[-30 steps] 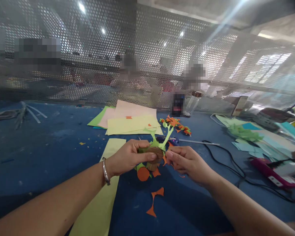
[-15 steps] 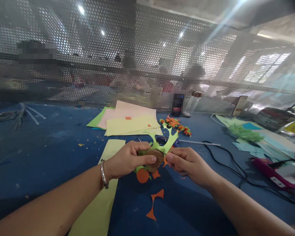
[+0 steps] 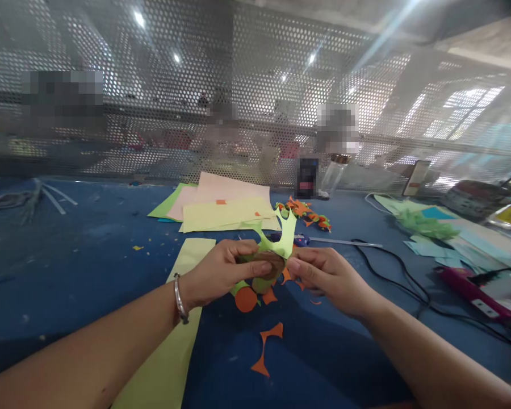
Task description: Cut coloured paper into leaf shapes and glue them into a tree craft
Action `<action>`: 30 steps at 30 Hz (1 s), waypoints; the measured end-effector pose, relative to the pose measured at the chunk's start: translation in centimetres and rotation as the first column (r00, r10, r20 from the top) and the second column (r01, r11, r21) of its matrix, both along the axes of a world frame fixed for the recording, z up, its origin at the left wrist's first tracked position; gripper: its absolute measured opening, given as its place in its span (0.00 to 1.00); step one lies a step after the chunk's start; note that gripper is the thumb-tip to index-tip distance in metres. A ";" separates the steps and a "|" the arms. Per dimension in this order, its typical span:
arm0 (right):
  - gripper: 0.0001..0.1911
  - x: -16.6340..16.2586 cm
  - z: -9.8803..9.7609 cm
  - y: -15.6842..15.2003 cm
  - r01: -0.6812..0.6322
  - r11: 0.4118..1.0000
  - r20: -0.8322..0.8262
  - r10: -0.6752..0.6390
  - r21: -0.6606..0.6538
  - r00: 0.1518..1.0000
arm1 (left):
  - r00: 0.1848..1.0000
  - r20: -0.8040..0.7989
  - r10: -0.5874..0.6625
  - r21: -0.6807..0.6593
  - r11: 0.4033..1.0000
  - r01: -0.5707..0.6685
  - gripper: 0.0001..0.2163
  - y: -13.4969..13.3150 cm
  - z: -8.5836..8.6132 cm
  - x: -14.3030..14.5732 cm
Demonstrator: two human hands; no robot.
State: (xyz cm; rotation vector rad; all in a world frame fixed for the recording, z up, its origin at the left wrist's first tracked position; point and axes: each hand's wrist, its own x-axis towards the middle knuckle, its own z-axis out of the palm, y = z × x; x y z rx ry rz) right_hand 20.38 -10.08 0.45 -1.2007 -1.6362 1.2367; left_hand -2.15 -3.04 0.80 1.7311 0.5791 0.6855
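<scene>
My left hand [image 3: 234, 264], with a silver bangle at the wrist, is closed on a round brown disc [image 3: 269, 262], thumb lying across its face. A cut-out piece of light-green paper [image 3: 286, 236], ragged with curved notches, rises behind the disc. At its lower right corner my right hand [image 3: 319, 275] is closed in a pinch on the paper's edge; the fingertips hide the exact grip. Below the disc lie an orange paper circle [image 3: 246, 299] and small orange scraps [image 3: 269, 295]. Another notched orange scrap [image 3: 264, 349] rests nearer to me.
Yellow and pink paper sheets [image 3: 234, 190] lie behind my hands; a long yellow strip [image 3: 153, 369] runs under my left forearm. A twisted orange-green garland [image 3: 319, 220], black cable [image 3: 392, 272], magenta power strip [image 3: 472, 292] and clear bottle [image 3: 334, 176] are on the blue table [image 3: 89, 267].
The light-green paper has swung leftward and stands more upright above the disc. My hands stay close together, in nearly the same place.
</scene>
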 end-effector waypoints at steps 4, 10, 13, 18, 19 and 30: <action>0.22 0.3 -0.2 0.0 0.003 0.999 0.013 -0.003 0.038 1.000 | 1.000 0.016 -0.004 -0.015 1.000 0.004 0.09 -0.1 0.0 0.2; 0.22 0.4 -0.1 0.1 0.006 0.997 0.061 -0.011 0.079 0.998 | 1.000 0.016 -0.020 -0.037 0.999 0.020 0.10 -0.1 0.0 0.2; 0.23 0.3 0.1 0.1 0.003 0.993 0.087 -0.013 0.115 0.996 | 0.999 0.014 -0.034 -0.051 0.998 0.035 0.11 -0.1 -0.1 0.1; 0.24 0.2 0.2 0.0 0.008 0.988 0.164 -0.034 0.155 0.986 | 1.000 -0.020 -0.022 0.051 0.998 0.023 0.10 -0.1 0.1 0.1; 0.25 0.3 0.3 0.0 0.004 0.987 0.184 -0.035 0.163 0.982 | 0.999 -0.027 -0.021 0.075 0.997 0.023 0.09 -0.1 0.2 0.1; 0.26 0.6 0.4 -0.2 -0.020 0.986 0.255 -0.022 0.164 0.967 | 0.997 -0.048 -0.067 0.117 0.991 0.072 0.08 -0.1 -0.1 -0.1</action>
